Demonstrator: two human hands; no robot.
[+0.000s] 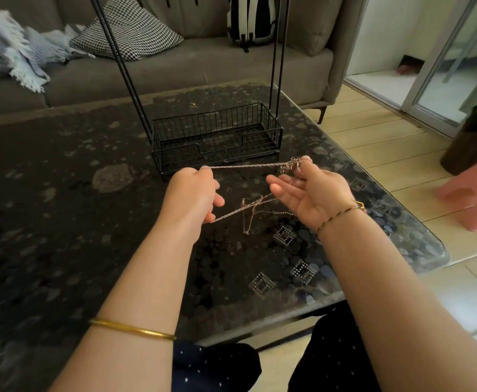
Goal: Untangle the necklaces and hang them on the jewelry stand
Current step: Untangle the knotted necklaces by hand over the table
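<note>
Thin gold necklaces [248,166] are stretched between my two hands above the dark table. My left hand [193,193] grips the chain, one strand leaving its top and another its lower fingers. My right hand [308,190] is palm up, pinching a small tangled clump of chain [291,164] at its fingertips. Lower strands cross and hang between my hands [250,213]. The black wire jewelry stand [217,137], a basket base with tall uprights, stands just beyond my hands. Its top is out of view.
The dark pebble-patterned glass table [62,207] spreads to the left and front. A grey sofa [175,66] with a cushion, a blanket and a bag lies behind. A pink stool [474,193] stands on the floor at the right.
</note>
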